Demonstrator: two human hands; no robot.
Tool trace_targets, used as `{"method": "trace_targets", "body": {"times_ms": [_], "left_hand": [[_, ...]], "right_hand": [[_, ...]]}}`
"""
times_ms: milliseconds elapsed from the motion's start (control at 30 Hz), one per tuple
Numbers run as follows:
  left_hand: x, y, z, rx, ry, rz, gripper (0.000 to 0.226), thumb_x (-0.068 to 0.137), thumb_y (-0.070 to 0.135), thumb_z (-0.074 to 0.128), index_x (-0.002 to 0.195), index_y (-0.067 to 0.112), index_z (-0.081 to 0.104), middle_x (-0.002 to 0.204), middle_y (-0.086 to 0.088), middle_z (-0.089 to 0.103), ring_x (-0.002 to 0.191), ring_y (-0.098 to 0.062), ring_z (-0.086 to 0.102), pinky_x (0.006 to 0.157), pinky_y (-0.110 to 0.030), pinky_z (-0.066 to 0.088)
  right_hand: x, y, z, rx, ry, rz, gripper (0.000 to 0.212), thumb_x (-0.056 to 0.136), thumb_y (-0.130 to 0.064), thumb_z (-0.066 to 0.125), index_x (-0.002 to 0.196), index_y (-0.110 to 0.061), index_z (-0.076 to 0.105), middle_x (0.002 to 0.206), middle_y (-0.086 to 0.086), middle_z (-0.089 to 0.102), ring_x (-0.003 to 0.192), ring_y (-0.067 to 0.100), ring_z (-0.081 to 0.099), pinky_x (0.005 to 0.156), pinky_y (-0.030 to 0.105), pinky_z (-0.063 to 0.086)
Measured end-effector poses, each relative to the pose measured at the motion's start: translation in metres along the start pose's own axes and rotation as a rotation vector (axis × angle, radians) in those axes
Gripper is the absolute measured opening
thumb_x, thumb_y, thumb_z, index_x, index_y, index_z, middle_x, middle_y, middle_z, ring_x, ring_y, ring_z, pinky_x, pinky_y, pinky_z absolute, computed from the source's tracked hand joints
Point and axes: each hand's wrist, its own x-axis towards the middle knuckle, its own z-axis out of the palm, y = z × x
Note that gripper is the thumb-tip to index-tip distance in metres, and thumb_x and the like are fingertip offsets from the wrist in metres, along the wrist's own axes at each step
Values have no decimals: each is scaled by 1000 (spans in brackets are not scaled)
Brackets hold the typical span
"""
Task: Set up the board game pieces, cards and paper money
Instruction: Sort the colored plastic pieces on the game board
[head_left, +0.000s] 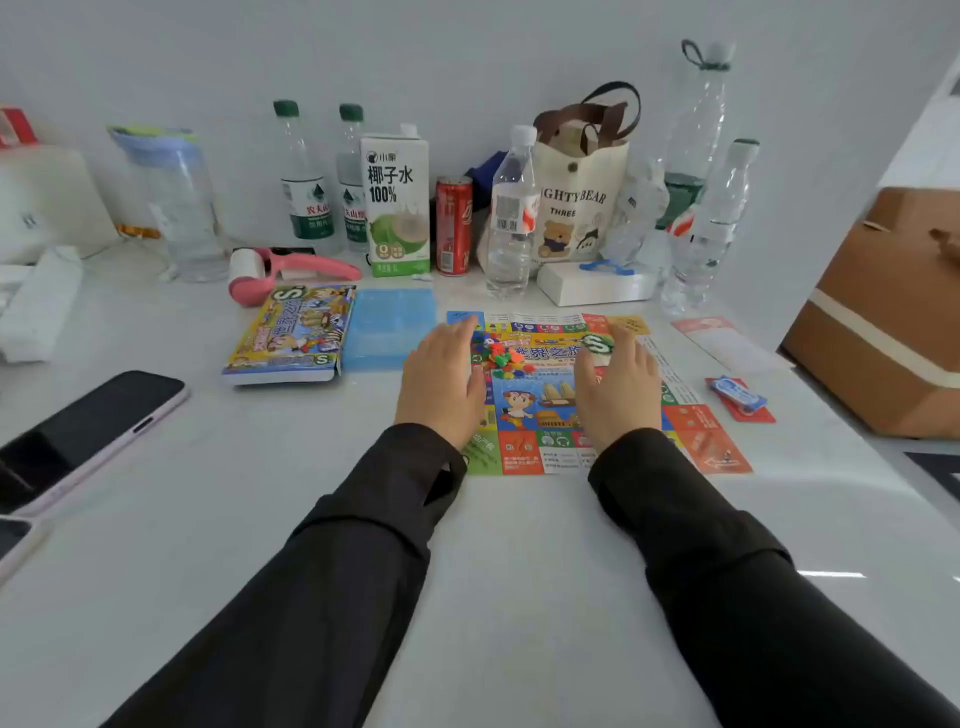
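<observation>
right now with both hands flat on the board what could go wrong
1. The small plastic pieces lie loose between the left hand and right hand; sliding the paper board could scatter them.
2. The water bottle stands just behind the board; a forward reach might tip it.

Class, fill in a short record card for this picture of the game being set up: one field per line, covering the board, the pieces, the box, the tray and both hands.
board: game board unfolded flat on the white table
pieces: small coloured pieces heaped on the board, between the hands
box: game box lying left of the board
tray: blue plastic tray between box and board
left hand: left hand open, palm down over the board's left side
right hand: right hand open, palm down over the board, holding nothing
</observation>
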Motion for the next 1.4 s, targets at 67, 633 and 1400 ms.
{"method": "trace_targets", "body": {"times_ms": [67,633,1400], "left_hand": [[-2,1,-2,-56,-83,4,55,93,11,45,144,20,27,133,-8,47,124,-24,41,101,-34,34],[-3,-3,2,14,-150,-149,32,95,16,41,118,18,62,118,-6,62,104,-22,57,87,-29,44],[25,-8,11,16,-72,-101,28,93,14,42,105,18,67,99,-2,69,92,-20,60,75,-28,43]], "right_hand": [[-2,0,0,-119,-12,-43,53,94,-37,41,140,-12,32,145,8,37,135,25,28,114,41,21],[-7,-10,0,-392,-208,-88,34,92,-38,43,113,-13,52,103,3,60,89,18,52,73,30,45],[71,-8,33,30,-402,-83,17,89,-23,58,85,-9,67,79,5,65,70,13,56,68,24,48]]}}
